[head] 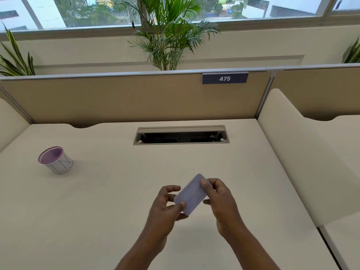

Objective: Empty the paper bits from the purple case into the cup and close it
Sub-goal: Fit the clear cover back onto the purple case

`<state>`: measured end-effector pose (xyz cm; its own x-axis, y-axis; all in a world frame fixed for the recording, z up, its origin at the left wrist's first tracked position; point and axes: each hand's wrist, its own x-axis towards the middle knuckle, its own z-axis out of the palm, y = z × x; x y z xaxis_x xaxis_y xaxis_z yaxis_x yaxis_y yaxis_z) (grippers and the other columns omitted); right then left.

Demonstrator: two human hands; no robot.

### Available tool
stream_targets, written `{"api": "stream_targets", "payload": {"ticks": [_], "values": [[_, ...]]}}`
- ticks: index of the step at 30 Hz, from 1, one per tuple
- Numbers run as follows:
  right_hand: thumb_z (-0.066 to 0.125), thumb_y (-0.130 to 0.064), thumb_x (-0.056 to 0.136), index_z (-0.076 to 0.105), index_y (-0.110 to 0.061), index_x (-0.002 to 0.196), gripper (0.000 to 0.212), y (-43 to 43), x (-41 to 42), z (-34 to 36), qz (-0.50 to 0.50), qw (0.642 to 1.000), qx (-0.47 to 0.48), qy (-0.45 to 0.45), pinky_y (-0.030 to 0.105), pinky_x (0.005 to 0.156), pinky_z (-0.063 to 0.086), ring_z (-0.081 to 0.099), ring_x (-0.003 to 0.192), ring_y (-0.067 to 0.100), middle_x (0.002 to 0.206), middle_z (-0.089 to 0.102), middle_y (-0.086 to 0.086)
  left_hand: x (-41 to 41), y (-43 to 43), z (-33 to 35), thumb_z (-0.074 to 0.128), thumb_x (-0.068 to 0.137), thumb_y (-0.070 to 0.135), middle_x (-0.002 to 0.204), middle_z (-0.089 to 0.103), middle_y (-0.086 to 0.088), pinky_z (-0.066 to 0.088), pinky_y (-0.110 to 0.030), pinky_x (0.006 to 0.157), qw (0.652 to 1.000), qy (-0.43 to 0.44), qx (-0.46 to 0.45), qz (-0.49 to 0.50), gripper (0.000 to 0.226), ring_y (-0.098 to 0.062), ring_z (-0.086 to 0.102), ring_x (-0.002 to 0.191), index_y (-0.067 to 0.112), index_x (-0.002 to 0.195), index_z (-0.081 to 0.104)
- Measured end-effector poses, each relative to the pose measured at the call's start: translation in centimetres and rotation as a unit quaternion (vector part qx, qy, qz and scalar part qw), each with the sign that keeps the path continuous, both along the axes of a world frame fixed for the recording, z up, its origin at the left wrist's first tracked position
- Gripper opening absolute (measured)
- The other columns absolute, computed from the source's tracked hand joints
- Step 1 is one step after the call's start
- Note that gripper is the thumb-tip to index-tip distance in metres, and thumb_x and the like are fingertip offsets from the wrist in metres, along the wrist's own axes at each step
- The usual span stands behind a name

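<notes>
Here, both hands hold one purple case [191, 193] above the smooth beige counter [101, 207]. The case is a flat matte rectangle with rounded corners, tilted, its lid shut. The left hand [167, 206] pinches its near end between thumb and fingers; the right hand [220, 199] grips its far edge with thumb on top. One cup [55, 160], round, purple-rimmed and mesh-textured inside, stands well apart to the left of the hands.

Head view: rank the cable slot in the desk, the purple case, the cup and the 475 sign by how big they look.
1. Cable slot, clearly largest.
2. 475 sign, purple case and cup: these look alike in area, and the case sits nearest the camera, so I won't rank them.
</notes>
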<state>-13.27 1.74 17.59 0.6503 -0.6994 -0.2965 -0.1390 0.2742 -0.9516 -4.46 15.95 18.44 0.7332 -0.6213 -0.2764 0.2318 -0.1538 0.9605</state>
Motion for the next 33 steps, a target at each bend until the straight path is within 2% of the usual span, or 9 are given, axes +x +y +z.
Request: {"api": "stream_targets", "payload": {"ticks": [5, 8, 11, 15, 20, 23, 28, 31, 33], "values": [[0.061, -0.036, 0.098, 0.068, -0.010, 0.101, 0.028, -1.1, -1.2, 0.6, 0.050, 0.996, 0.075, 0.005, 0.029, 0.053, 0.050, 0.067, 0.068, 0.020, 0.094, 0.067, 0.007, 1.9, -0.4, 0.9, 0.063, 0.098, 0.011, 0.102, 0.069, -0.012, 0.063, -0.045, 0.070, 0.999, 0.004, -0.048, 0.026, 0.016, -0.037, 0.075, 0.078, 0.018, 0.109, 0.071], [0.059, -0.046, 0.097, 0.070, -0.012, 0.101, 0.036, -0.9, -0.9, 0.7, 0.031, 0.996, 0.081, 0.032, 0.030, 0.050, 0.048, 0.068, 0.064, 0.023, 0.097, 0.068, 0.009, 2.0, -0.9, 1.1, 0.064, 0.098, 0.014, 0.099, 0.069, -0.011, 0.063, -0.043, 0.066, 0.998, -0.008, -0.043, 0.040, 0.013, -0.029, 0.072, 0.074, 0.019, 0.100, 0.076], [0.062, -0.043, 0.096, 0.067, -0.011, 0.091, 0.033, -0.8, -0.8, 0.6, 0.024, 0.997, 0.063, 0.029, 0.029, 0.048, 0.047, 0.068, 0.063, 0.023, 0.091, 0.068, 0.009, 1.8, -1.4, 0.8, 0.062, 0.099, 0.011, 0.100, 0.066, -0.013, 0.060, -0.039, 0.062, 0.998, -0.013, -0.032, 0.059, 0.017, -0.024, 0.066, 0.080, 0.017, 0.092, 0.076], [0.064, -0.033, 0.097, 0.066, -0.006, 0.090, 0.028, -0.7, -0.9, 0.1, 0.026, 0.997, 0.077, -0.002, 0.031, 0.061, 0.058, 0.070, 0.068, 0.026, 0.082, 0.069, 0.011, 1.8, -1.7, 0.4, 0.057, 0.100, 0.006, 0.102, 0.066, -0.013, 0.060, -0.041, 0.064, 0.997, -0.003, -0.024, 0.078, 0.017, -0.024, 0.065, 0.081, 0.010, 0.095, 0.073], [0.056, -0.011, 0.101, 0.070, -0.005, 0.109, 0.018, -1.6, -1.5, -0.5, 0.038, 0.994, 0.095, -0.033, 0.032, 0.080, 0.060, 0.075, 0.082, 0.026, 0.096, 0.076, 0.015, 1.9, -1.2, 0.0, 0.049, 0.099, -0.006, 0.115, 0.071, -0.009, 0.061, -0.039, 0.077, 0.996, 0.049, -0.063, 0.032, 0.030, -0.026, 0.071, 0.092, 0.011, 0.114, 0.069], [0.057, -0.008, 0.100, 0.070, -0.002, 0.110, 0.018, -2.2, -2.0, -0.7, 0.041, 0.992, 0.108, -0.042, 0.032, 0.082, 0.061, 0.075, 0.085, 0.028, 0.095, 0.078, 0.017, 2.3, -0.9, -0.3, 0.052, 0.097, -0.009, 0.116, 0.074, -0.008, 0.061, -0.042, 0.081, 0.993, 0.075, -0.090, 0.011, 0.033, -0.029, 0.073, 0.095, 0.010, 0.116, 0.071], [0.058, -0.007, 0.099, 0.069, 0.002, 0.111, 0.018, -2.8, -2.6, -1.5, 0.043, 0.990, 0.127, -0.039, 0.031, 0.082, 0.061, 0.076, 0.089, 0.031, 0.097, 0.077, 0.018, 2.6, -1.2, -0.8, 0.059, 0.094, -0.005, 0.115, 0.075, -0.008, 0.062, -0.043, 0.077, 0.989, 0.104, -0.108, -0.013, 0.028, -0.029, 0.073, 0.095, 0.009, 0.113, 0.074], [0.063, -0.010, 0.097, 0.067, 0.004, 0.111, 0.020, -3.7, -3.4, -1.9, 0.056, 0.989, 0.127, -0.047, 0.033, 0.085, 0.061, 0.075, 0.095, 0.037, 0.098, 0.075, 0.017, 2.8, -1.9, -1.3, 0.058, 0.096, -0.003, 0.115, 0.072, -0.009, 0.062, -0.042, 0.074, 0.994, 0.073, -0.075, -0.033, 0.030, -0.024, 0.072, 0.092, 0.016, 0.110, 0.076], [0.067, -0.012, 0.094, 0.067, 0.004, 0.108, 0.021, -4.6, -3.7, -2.3, 0.058, 0.991, 0.110, -0.049, 0.034, 0.086, 0.060, 0.075, 0.095, 0.038, 0.097, 0.075, 0.016, 2.8, -3.0, -1.9, 0.058, 0.097, 0.000, 0.116, 0.070, -0.006, 0.063, -0.040, 0.075, 0.999, 0.019, -0.025, -0.040, 0.034, -0.021, 0.072, 0.092, 0.025, 0.117, 0.073]]}}
